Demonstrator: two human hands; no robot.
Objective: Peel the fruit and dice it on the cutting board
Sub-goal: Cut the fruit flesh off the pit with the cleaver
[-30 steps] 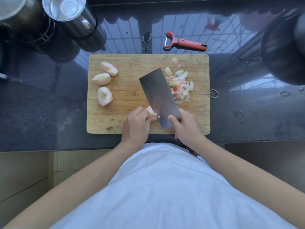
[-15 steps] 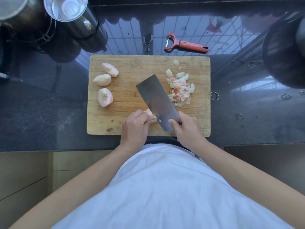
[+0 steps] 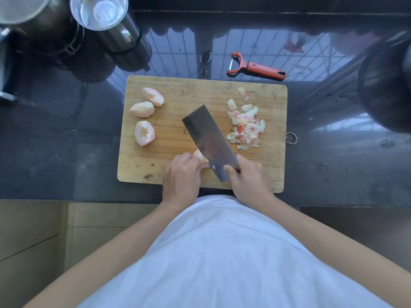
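We cannot see the cleaver [image 3: 210, 138] handle: the right hand [image 3: 249, 177] covers it. The left hand [image 3: 181, 177] hides most of the fruit piece [image 3: 200, 157].

A dark glossy counter [image 3: 55, 141] is reflecting a window grid. Two steel containers [image 3: 106, 21] are standing at its far left corner (one is showing a shiny inside), and a round dark vessel [image 3: 387, 85] is sitting at the right edge.
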